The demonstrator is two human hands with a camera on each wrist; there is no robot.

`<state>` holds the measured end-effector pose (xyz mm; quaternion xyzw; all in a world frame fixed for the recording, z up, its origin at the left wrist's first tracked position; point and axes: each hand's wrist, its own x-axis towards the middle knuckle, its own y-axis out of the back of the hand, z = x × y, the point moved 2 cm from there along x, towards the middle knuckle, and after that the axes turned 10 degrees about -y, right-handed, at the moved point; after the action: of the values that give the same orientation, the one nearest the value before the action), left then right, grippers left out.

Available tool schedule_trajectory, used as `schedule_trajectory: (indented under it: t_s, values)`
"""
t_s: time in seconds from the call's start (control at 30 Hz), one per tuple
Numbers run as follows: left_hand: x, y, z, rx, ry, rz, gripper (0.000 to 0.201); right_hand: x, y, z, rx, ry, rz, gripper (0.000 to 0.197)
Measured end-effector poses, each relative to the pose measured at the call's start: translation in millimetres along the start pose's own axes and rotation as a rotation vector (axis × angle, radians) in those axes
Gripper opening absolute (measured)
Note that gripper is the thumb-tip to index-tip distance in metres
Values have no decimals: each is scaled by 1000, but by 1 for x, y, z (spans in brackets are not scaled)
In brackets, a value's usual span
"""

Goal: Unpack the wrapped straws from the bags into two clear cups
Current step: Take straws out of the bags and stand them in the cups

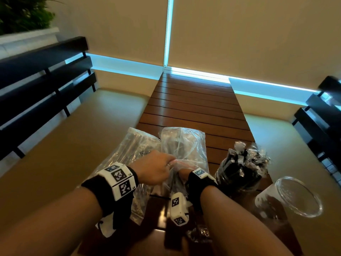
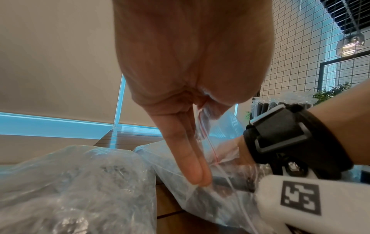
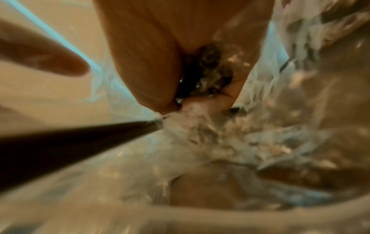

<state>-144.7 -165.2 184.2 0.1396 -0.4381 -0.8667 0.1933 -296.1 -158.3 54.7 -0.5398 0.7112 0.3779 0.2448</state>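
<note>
Two plastic bags (image 1: 134, 145) (image 1: 184, 143), two clear cups (image 1: 238, 174) (image 1: 299, 198), one full of wrapped straws (image 1: 247, 157), two hands (image 1: 155, 169) (image 1: 184, 172).

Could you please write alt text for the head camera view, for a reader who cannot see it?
The left hand pinches open the mouth of a clear zip bag on a slatted wooden table while the right hand reaches inside. To the right stand a cup full of wrapped black straws and an empty clear cup.

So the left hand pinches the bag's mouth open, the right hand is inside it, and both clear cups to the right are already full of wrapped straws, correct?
Not quite. The head view shows only the nearer-centre cup packed with wrapped straws; the other clear cup beside it holds none. The rest stands: the left hand pinches the bag mouth and the right hand reaches inside.
</note>
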Motion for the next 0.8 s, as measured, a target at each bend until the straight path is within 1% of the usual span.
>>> schedule_trajectory:
  t_s: [0.03, 0.07, 0.1, 0.17, 0.23, 0.27, 0.3, 0.33, 0.4, 0.43, 0.5, 0.63, 0.7, 0.77, 0.8]
  values:
    - [-1, 0, -1, -1, -3, -1, 27, -3, -3, -3, -27, 22, 9, 17]
    - [-1, 0, -2, 3, -1, -4, 27, -7, -5, -6, -21, 41, 37, 21]
    - [-1, 0, -3, 10, 3, -6, 26, -26, -6, -12, 8, 27, 26, 25]
    - [-1, 0, -7, 24, 16, 1, 23, -44, -6, -14, -63, 37, -23, 27]
    - [2, -2, -12, 43, 38, 16, 23, -47, -1, -15, -139, 76, -3, 29]
    - [5, -2, -14, 68, 52, 32, 24, -50, 3, -16, -172, 64, 41, 26]
    - [9, -3, -16, 105, 69, 51, 25, -50, 5, -18, -168, 76, 86, 19]
    - [12, -3, -16, 144, 96, 71, 24, -54, 6, -21, -199, 88, 128, 16]
    - [19, -3, -15, 196, 157, 125, 20, -63, 10, -24, -264, 115, 258, 32]
    - [23, -2, -13, 204, 185, 148, 17, -70, 13, -25, -308, 140, 318, 35]
    - [31, 0, -9, 205, 244, 166, 15, -87, 20, -23, -402, 161, 364, 37]
    - [44, 3, -3, 217, 335, 200, 18, -108, 40, -12, -456, 114, 332, 25]
    - [48, 5, -1, 237, 350, 214, 18, -116, 47, -3, -477, 75, 310, 32]
    - [51, 7, -1, 243, 367, 211, 22, -127, 53, 7, -504, 59, 287, 41]
    - [51, 7, 0, 236, 377, 212, 22, -133, 55, 12, -525, 53, 273, 41]
